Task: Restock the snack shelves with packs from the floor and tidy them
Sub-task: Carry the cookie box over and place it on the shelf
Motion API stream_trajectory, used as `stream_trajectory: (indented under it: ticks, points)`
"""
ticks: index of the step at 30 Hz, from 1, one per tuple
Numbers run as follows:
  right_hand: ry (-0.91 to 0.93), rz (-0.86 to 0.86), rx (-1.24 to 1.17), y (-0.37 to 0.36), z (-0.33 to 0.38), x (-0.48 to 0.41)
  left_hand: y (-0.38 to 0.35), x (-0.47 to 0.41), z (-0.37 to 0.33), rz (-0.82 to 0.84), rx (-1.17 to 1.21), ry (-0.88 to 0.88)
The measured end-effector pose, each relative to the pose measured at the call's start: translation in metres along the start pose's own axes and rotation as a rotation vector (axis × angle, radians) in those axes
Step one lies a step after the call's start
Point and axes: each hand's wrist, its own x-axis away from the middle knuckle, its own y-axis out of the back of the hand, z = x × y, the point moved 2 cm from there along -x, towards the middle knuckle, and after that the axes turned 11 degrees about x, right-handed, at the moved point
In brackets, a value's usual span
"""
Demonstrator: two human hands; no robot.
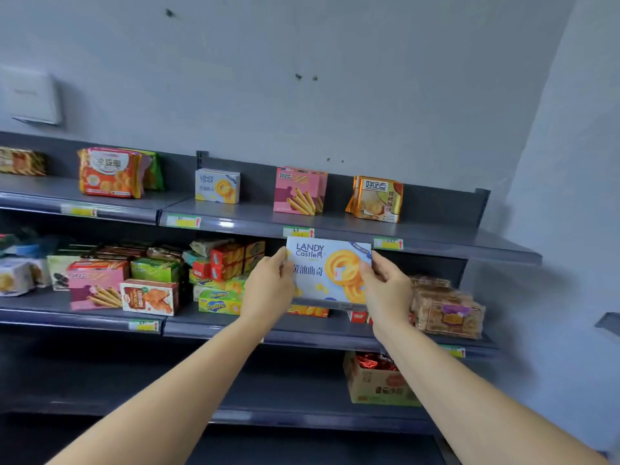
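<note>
I hold a pale blue Landy Castle cookie box upright in front of the shelves, just below the top shelf's front edge. My left hand grips its left side and my right hand grips its right side. A matching Landy Castle box stands on the top shelf to the upper left. Beside it stand a pink wafer-roll box and a gold biscuit pack.
The middle shelf is crowded with mixed snack boxes on the left and clear-wrapped cake packs on the right. A cardboard carton sits on the lower shelf. An orange biscuit pack stands top left. The wall corner is right.
</note>
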Motion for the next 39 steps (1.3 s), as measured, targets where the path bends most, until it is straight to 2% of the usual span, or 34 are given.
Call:
stream_trajectory:
  ticks: [12, 26, 34, 39]
  points:
    - [0.047, 0.084, -0.074, -0.180, 0.035, -0.087, 0.075, -0.152, 0.073, -0.078, -0.037, -0.021]
    - [0.112, 0.190, -0.194, -0.347, 0.071, -0.180, 0.133, -0.314, 0.154, -0.157, -0.059, 0.006]
    - [0.134, 0.265, -0.171, -0.434, 0.079, -0.229, 0.163, -0.386, 0.191, -0.202, -0.016, 0.023]
    - [0.132, 0.271, -0.111, -0.483, 0.079, -0.243, 0.184, -0.426, 0.224, -0.164, -0.008, 0.052]
